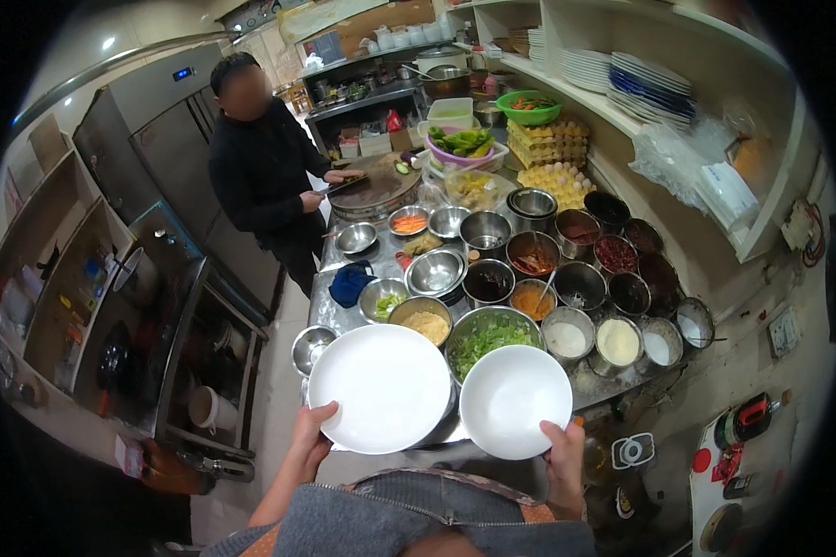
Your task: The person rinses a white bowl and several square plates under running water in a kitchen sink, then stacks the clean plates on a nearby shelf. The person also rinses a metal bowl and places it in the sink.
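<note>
My left hand [313,433] grips the left rim of a large white plate [379,388], thumb on top. In my right hand [563,453] is a smaller white bowl [515,401], held at its lower right rim. Both dishes are tilted toward me, bare inside, over the near edge of a metal counter. Just beyond them stand a metal pot of chopped greens [495,340] and a metal bowl of pale yellow crumbs [425,322], each partly hidden by the dishes. The fingers under both rims are hidden.
Several metal pots of seasonings [581,283] crowd the counter's right side. Egg trays [553,153] are stacked behind them. Across the counter a person in black [267,176] holds a knife at a round chopping board [376,186]. Shelves with plates [648,91] overhang the right.
</note>
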Motion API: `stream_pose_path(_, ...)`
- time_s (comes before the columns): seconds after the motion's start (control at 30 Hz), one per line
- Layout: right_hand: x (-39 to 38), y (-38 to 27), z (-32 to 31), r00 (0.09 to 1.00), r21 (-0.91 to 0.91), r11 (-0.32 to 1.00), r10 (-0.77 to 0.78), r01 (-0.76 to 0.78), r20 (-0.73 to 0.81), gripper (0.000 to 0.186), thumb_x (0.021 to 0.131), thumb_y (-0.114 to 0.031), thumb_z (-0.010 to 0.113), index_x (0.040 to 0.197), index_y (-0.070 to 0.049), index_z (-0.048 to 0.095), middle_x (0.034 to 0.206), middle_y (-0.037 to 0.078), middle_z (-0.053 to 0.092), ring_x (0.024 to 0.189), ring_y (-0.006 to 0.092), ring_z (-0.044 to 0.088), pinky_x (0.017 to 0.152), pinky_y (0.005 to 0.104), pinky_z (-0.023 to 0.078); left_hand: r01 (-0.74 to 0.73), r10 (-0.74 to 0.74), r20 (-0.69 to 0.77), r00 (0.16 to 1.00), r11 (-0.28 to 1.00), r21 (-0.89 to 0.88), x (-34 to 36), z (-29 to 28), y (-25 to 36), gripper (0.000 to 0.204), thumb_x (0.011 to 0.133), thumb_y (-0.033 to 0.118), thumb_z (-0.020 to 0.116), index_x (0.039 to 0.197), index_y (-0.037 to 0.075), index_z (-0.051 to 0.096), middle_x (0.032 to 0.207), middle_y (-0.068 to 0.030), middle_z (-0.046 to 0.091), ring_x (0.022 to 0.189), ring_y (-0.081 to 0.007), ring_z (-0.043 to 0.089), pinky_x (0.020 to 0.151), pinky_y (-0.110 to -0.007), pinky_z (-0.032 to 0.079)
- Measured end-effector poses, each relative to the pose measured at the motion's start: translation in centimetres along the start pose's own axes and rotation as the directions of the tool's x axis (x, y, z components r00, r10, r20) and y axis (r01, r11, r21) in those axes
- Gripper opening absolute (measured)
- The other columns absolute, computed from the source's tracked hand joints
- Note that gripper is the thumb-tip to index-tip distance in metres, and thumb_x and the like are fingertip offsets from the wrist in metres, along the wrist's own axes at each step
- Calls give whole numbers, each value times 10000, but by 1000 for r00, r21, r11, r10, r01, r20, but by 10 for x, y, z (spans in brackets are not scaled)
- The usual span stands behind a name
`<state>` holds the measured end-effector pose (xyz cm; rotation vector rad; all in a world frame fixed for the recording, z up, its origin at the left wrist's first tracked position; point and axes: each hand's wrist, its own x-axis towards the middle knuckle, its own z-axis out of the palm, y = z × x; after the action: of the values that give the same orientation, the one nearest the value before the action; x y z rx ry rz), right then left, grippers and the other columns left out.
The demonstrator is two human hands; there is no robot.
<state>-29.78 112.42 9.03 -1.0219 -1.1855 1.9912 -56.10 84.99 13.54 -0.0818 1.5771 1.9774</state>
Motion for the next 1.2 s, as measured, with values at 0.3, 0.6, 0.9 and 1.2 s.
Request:
stream_pose_path(0.3,29,-46,22,997,-82,996,-35,30,-66,173,779,-115,598,880,25,611,640,14,573,413,43,417,356,190,268,2,7,56,998,989,-148,51,-3,-7,556,783,85,587,1243,-127,359,1126,-262,529,988,-357,580,858,-451,499)
stream_pose_path(0.6,27,-50,15,986,-76,997,-19,7,-164,219,769,-88,607,927,59,568,685,55,587,388,59,417,341,189,283,102,-63,154,986,960,-261,64,15,-7,361,812,48,580,1125,-111,496,1039,-191,601,908,-250,621,788,-339,508)
stream_pose_path(0.9,56,-69,3,979,-243,962,82,-126,-184,212,784,-103,598,904,64,548,612,60,564,344,64,388,316,188,281,206,-178,117,977,929,-308,63,43,-49,327,794,76,628,1069,-85,557,972,-152,633,834,-218,643,744,-315,520)
stream_pose_path(1.2,83,-88,3,987,-264,957,84,-117,-135,220,780,-94,599,920,68,548,668,64,576,372,60,390,334,181,284,227,-178,168,970,910,-348,75,69,-64,321,810,82,611,1080,-82,556,971,-147,632,830,-216,641,739,-316,521)
